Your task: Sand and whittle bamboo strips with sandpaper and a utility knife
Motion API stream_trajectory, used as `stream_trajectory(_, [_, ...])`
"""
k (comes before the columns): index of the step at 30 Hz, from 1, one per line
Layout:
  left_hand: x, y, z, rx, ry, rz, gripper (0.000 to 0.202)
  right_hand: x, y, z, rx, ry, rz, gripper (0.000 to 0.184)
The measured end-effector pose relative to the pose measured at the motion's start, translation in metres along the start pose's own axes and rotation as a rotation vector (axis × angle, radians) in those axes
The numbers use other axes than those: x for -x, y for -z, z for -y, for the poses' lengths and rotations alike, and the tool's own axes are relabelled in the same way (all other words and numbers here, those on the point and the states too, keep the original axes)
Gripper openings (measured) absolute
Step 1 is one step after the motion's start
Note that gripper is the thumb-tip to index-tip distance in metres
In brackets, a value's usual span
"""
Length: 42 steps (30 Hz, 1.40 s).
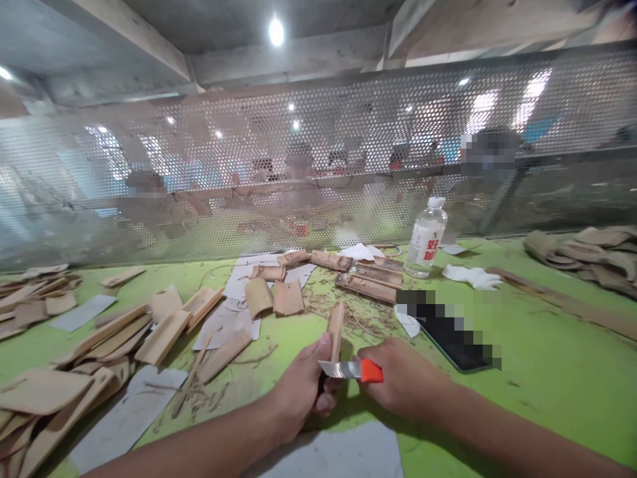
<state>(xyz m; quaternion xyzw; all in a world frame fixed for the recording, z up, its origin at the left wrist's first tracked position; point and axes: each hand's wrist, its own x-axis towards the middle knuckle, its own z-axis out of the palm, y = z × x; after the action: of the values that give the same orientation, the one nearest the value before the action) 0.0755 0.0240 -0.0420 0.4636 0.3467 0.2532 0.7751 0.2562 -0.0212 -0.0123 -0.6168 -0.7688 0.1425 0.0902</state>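
My left hand (303, 385) is closed around a narrow piece of split bamboo (336, 330), which points up and away from me. In my right hand (398, 375) is a utility knife (371, 370) with an orange handle. Its silver blade reaches left across the lower part of the bamboo, close to my left thumb; whether the edge touches the wood I cannot tell. Beyond my hands lie curved bamboo pieces (288, 297) and brown shavings (348, 315) on the green tabletop (562, 398).
Piles of bamboo pieces (44, 392) cover the left side, with more strips (587, 255) at far right. A phone (458, 338) lies right of my hands, behind it a clear bottle (428, 239) and crumpled tissue (470, 276). A perforated metal screen (239, 172) stands along the back.
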Motion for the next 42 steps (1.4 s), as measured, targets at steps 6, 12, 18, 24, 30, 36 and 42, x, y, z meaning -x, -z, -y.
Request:
stream_trajectory(6, [0.010,-0.008,0.004,0.026,0.044,0.064,0.066,-0.012,0.006,-0.023,-0.016,-0.127,-0.106,0.023])
stream_trajectory(12, [0.018,-0.017,-0.004,0.248,0.181,0.256,0.035,-0.020,0.015,-0.050,-0.060,-0.251,-0.301,0.034])
stream_trajectory(18, [0.007,-0.009,-0.011,0.314,0.251,0.253,0.029,-0.012,0.003,-0.030,-0.103,-0.124,-0.210,0.025])
stream_trajectory(24, [0.006,-0.012,-0.002,0.257,0.220,0.139,0.032,-0.005,0.000,-0.006,-0.096,-0.020,-0.094,0.024])
stream_trajectory(30, [0.007,-0.018,0.000,0.183,0.112,0.021,0.036,0.003,-0.001,0.004,-0.046,0.025,-0.060,0.020])
stream_trajectory(36, [0.008,-0.018,-0.004,0.175,0.099,0.002,0.045,0.000,-0.006,-0.001,0.073,0.024,-0.066,0.013])
stream_trajectory(42, [0.009,-0.018,-0.005,0.189,0.081,0.034,0.041,-0.003,-0.007,-0.004,0.062,-0.003,-0.109,0.007])
